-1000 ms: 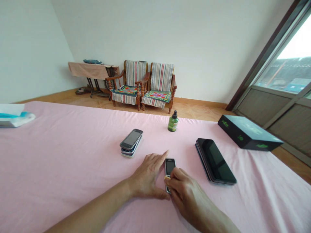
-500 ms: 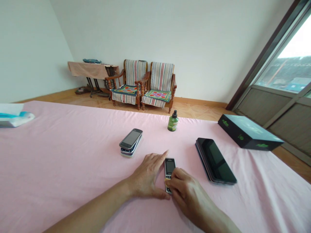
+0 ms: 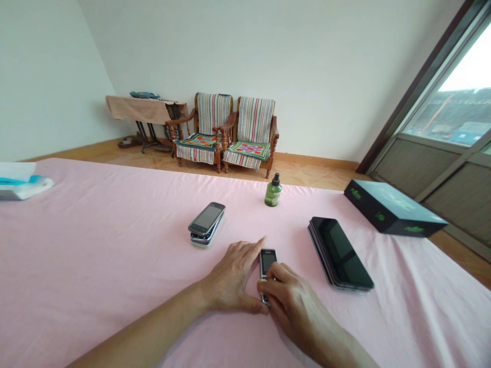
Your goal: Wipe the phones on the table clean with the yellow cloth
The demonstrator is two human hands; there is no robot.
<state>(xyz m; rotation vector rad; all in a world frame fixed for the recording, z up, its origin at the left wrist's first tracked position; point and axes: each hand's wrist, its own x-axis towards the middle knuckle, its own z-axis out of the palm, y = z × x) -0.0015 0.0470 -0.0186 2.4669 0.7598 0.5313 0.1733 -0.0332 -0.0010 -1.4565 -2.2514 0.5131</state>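
A small black-and-silver keypad phone (image 3: 268, 258) lies face up on the pink cloth (image 3: 115, 230). My left hand (image 3: 235, 276) brackets it, the index fingertip at its top end and the thumb at its bottom end. Pressed over the keys is my right hand (image 3: 292, 292), its fingers closed in a pinch and covering much of the keypad. Whatever sits in that pinch is hidden. Left of the hands is a stack of phones, a grey touchscreen phone (image 3: 207, 217) on top. To the right, a large black phone (image 3: 341, 253) tops another stack.
A green spray bottle (image 3: 273, 191) with a black cap stands beyond the hands. At the right is a black box (image 3: 395, 209) with green lettering. A white-and-blue packet (image 3: 23, 181) lies far left. Past the cloth's far edge are two wooden chairs (image 3: 249, 133).
My right hand has shifted slightly left and up across the keypad, covering more of the phone. A small yellowish bit at its fingertips no longer shows. My left hand stays put.
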